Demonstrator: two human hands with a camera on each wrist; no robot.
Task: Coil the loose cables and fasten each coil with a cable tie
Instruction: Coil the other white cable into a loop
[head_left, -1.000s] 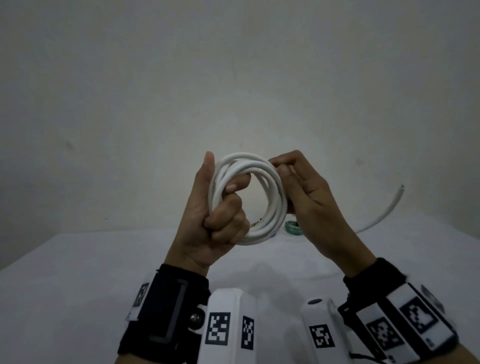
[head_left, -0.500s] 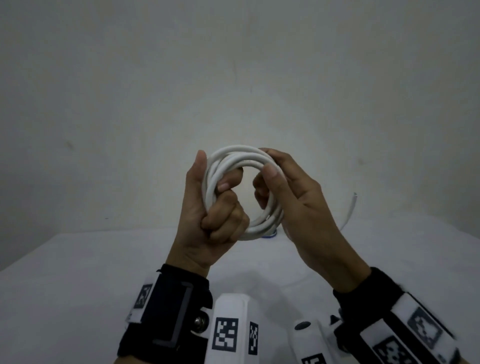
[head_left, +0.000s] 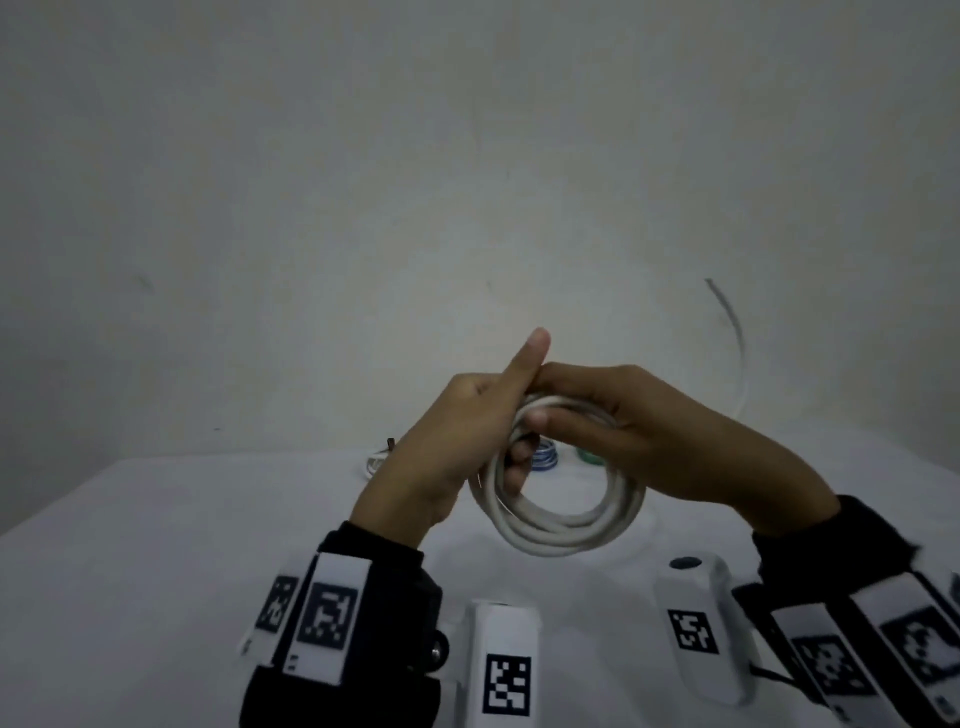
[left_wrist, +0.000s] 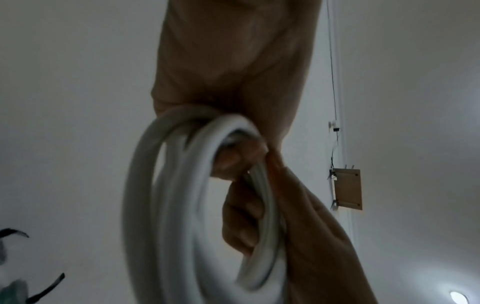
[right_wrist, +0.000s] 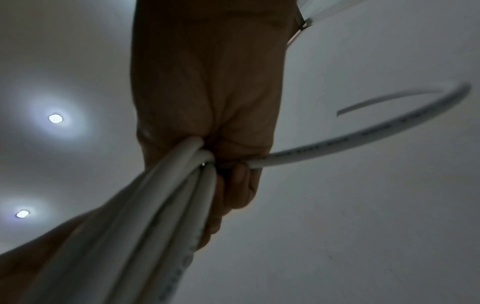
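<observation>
Head view: both hands, left (head_left: 441, 457) and right (head_left: 639, 436), fingers (head_left: 558, 420) curled tight around white cable coil (head_left: 561, 525).

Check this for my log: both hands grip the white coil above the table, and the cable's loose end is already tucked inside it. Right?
Not quite. Both hands, left hand and right hand, do grip the white coil, but the loose end still arcs free, as the right wrist view shows.

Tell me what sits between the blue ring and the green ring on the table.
Nothing that shows: in the head view a bare strip of table separates the blue ring from the green ring, partly hidden by the right hand.
</observation>
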